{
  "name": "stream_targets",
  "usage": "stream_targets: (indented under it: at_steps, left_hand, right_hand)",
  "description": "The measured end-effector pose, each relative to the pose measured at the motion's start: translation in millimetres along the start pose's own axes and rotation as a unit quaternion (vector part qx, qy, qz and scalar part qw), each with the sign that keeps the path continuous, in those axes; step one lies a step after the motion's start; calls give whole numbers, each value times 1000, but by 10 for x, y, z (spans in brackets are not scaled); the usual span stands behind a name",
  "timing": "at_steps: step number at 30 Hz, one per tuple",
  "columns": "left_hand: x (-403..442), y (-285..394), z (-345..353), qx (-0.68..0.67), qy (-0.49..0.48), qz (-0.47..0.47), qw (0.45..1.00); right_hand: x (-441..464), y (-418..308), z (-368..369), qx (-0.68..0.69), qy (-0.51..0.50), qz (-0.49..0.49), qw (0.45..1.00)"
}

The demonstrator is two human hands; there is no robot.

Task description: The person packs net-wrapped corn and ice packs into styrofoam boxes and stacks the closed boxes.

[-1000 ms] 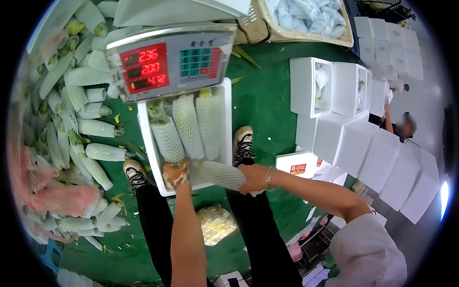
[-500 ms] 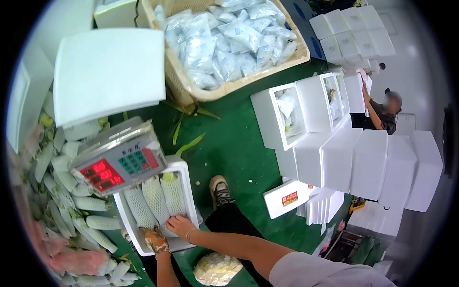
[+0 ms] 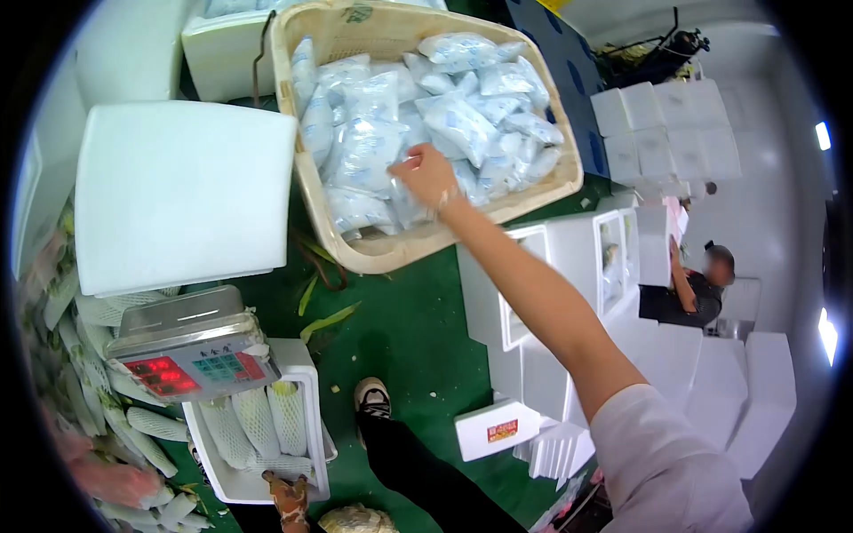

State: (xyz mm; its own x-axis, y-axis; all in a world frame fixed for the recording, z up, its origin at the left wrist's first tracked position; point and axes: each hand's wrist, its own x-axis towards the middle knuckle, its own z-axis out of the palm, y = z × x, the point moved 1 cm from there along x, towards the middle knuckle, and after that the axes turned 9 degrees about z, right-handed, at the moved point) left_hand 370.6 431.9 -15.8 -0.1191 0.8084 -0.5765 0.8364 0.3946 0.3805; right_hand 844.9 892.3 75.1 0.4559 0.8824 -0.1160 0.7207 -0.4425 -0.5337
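Note:
My right hand (image 3: 426,180) is in a cream plastic basket (image 3: 373,259), its fingers closed on a clear ice pack (image 3: 410,210) with blue print; motion blurs it slightly. Several similar packs fill the basket. My left hand (image 3: 287,499), in a brown-and-orange patterned glove, lies at the near end of a white foam box (image 3: 313,391). Its fingers are apart and touch a net-sleeved vegetable (image 3: 283,465) lying crosswise. Beside that, long pale vegetables (image 3: 258,422) in white foam netting lie side by side, with green at their far ends.
A digital scale (image 3: 191,355) with red digits overhangs the box's far left. A white foam lid (image 3: 187,195) is beyond it. Netted vegetables (image 3: 133,426) are heaped on the left. Foam boxes (image 3: 524,355) stand stacked right; behind them is another person (image 3: 697,289).
My right hand has left the foam box and moved up and away into the basket, closing on an ice pack. My left hand stays at the box. The view has shifted.

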Motion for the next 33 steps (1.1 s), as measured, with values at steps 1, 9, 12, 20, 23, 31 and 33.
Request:
stream_targets:
  at_steps: [1,9,12,20,23,31,33]
  left_hand:
    - [93,122,-51,-53,-13,-49,997]
    - [406,411,-21,-68,-43,-135,988]
    - [225,215,152,30,33,-27,999]
    - [-512,313,-807,-310,17,-39,950]
    - [-761,-70,-1029,-717,59,-238,652]
    - [-778,-482,-1351,-629,-87,-129,762]
    - [-672,-703,-1520,-611,-115,-142,770]
  right_hand:
    - [497,370,299,-33,-60,107,992]
    - [828,179,919,182,-206,266,924]
    - [685,19,1046,134,-233,282,921]
    - [-364,-45,-464,353,-128,131,918]
    - [-1541,-66,-1271,300,-135,45,943]
    - [-4070,-1131,925,30,-626,-201,753]
    - [-4266,-1363,1487,-209,-690,-227,654]
